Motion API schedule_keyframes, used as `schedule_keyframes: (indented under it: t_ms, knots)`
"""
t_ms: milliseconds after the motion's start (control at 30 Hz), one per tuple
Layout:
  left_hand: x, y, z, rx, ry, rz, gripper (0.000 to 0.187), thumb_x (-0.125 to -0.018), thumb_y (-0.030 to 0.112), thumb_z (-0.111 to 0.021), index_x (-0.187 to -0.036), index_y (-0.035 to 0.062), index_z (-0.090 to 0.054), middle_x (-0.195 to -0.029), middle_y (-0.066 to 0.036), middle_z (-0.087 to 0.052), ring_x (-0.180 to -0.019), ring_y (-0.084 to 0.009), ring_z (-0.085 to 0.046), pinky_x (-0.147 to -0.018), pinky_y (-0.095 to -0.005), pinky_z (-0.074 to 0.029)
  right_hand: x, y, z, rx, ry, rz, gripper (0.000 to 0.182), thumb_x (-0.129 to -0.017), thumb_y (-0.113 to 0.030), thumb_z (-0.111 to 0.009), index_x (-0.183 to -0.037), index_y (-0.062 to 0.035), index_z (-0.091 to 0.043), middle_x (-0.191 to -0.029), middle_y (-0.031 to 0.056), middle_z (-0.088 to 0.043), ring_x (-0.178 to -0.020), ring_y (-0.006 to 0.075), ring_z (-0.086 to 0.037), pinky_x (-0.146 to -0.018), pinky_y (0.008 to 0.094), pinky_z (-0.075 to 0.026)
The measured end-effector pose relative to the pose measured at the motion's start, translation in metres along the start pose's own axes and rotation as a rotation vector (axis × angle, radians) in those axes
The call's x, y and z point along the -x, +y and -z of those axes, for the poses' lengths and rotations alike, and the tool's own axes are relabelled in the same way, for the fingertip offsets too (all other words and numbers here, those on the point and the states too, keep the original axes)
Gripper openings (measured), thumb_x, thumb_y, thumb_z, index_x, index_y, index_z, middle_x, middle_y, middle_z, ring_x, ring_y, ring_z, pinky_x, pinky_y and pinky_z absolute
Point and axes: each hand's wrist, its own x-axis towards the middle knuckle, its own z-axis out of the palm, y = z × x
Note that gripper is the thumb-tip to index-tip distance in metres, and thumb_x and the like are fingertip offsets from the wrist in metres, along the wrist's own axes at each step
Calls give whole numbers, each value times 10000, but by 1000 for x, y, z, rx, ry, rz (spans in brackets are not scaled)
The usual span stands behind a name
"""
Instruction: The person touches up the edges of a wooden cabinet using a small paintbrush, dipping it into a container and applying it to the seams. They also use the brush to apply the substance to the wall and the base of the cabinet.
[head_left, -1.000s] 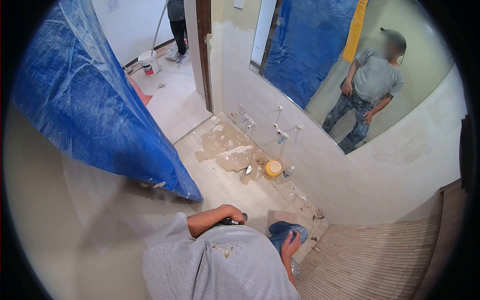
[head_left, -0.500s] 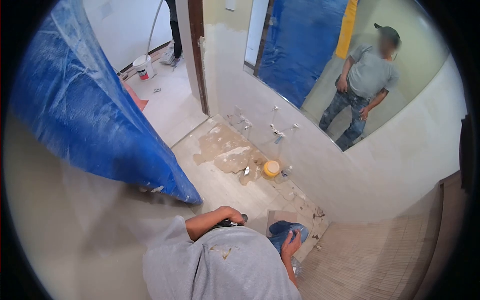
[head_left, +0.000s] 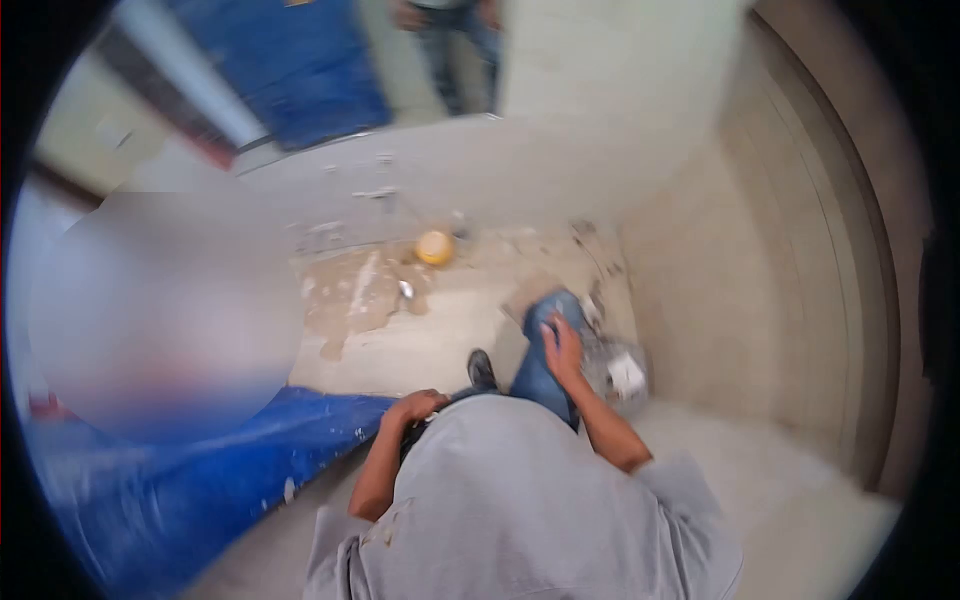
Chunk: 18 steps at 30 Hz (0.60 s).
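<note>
My left hand is at my waist, against the belt line beside the grey shirt; its fingers are partly hidden and blurred. Over the raised thigh of my blue jeans is my right hand, its fingers apart and nothing in it. A dark shoe shows between the two hands. Beyond them, a yellow-orange round container stands near the wall, with a small shiny object on the brown-stained patch of floor.
Blue plastic sheeting hangs at the lower left. Wall pipe fittings stick out below a mirror. To the right of my leg is a clear bag with something white. A tiled wall rises at the right.
The view has swung to the right, so fittings, container and sheeting sit further left. The bag beside my leg shows more. Both hands stay near the waist and thigh.
</note>
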Motion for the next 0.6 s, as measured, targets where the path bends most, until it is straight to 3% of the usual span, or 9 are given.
schedule_keyframes:
  t_ms: [100, 167, 233, 300, 400, 467, 533, 600]
  knots:
    - [10, 4, 5, -46, 1, -39, 515, -1016, 424, -469, -1344, 76, -659, -1415, -182, -616, -1317, -335, -574, -1090, -404, -445, 0, -7, 10, -129, 201, -50, 247, -1038, -196, -585, -1169, -7, -676, -1301, 210, -681, -1196, 394, -655, -1015, 430, -506]
    - [2, 1, 0, -18, 0, -56, 511, -1010, 418, -495, -1328, 54, -661, -1363, -193, -645, -1291, -335, -591, -1076, -400, -450, -4, -3, 22, -157, 339, -151, 290, -1065, -221, -545, -1210, -4, -671, -1281, 213, -689, -1177, 389, -664, -1007, 419, -504]
    - [3, 5, 2, 123, 64, 65, 511, -1003, 413, -525, -1315, 31, -659, -1311, -208, -667, -1260, -340, -608, -1065, -403, -454, -1, 17, 26, -241, 451, -393, 326, -1083, -241, -509, -1242, -3, -666, -1267, 213, -694, -1162, 383, -670, -999, 412, -504]
    - [1, 10, 10, 63, -24, 108, 515, -996, 415, -549, -1307, 18, -653, -1250, -224, -681, -1224, -355, -621, -1053, -412, -462, 7, 42, 30, -214, 533, -585, 401, -1110, -291, -443, -1297, -6, -654, -1243, 217, -702, -1147, 378, -674, -989, 414, -499]
    - [-27, 1, 22, -63, -104, 12, 504, -992, 415, -579, -1288, 13, -650, -1181, -230, -688, -1156, -363, -640, -1027, -415, -477, 33, 84, 43, -204, 625, -705, 418, -1106, -324, -441, -1312, -13, -630, -1225, 238, -699, -1125, 414, -672, -979, 451, -500]
    - [-47, -3, 25, -135, -67, -44, 475, -988, 386, -607, -1282, 16, -644, -1171, -221, -680, -1124, -356, -645, -1012, -409, -484, 63, 118, 46, 7, 619, -830, 416, -1081, -352, -474, -1287, -19, -616, -1200, 250, -699, -1099, 435, -672, -958, 481, -502]
    - [-71, 36, 33, -199, 33, -41, 434, -980, 330, -644, -1284, 20, -633, -1192, -207, -665, -1111, -341, -641, -1001, -397, -487, 103, 157, 43, 139, 631, -943, 410, -1051, -370, -505, -1251, -25, -602, -1158, 253, -702, -1069, 450, -672, -933, 505, -504]
    - [-93, 91, 40, -206, 151, -221, 411, -964, 170, -698, -1335, 24, -599, -1305, -182, -622, -1197, -301, -604, -1027, -392, -483, 144, 194, 36, 194, 682, -1055, 398, -1017, -377, -537, -1204, -30, -588, -1098, 247, -710, -1037, 459, -672, -906, 524, -505]
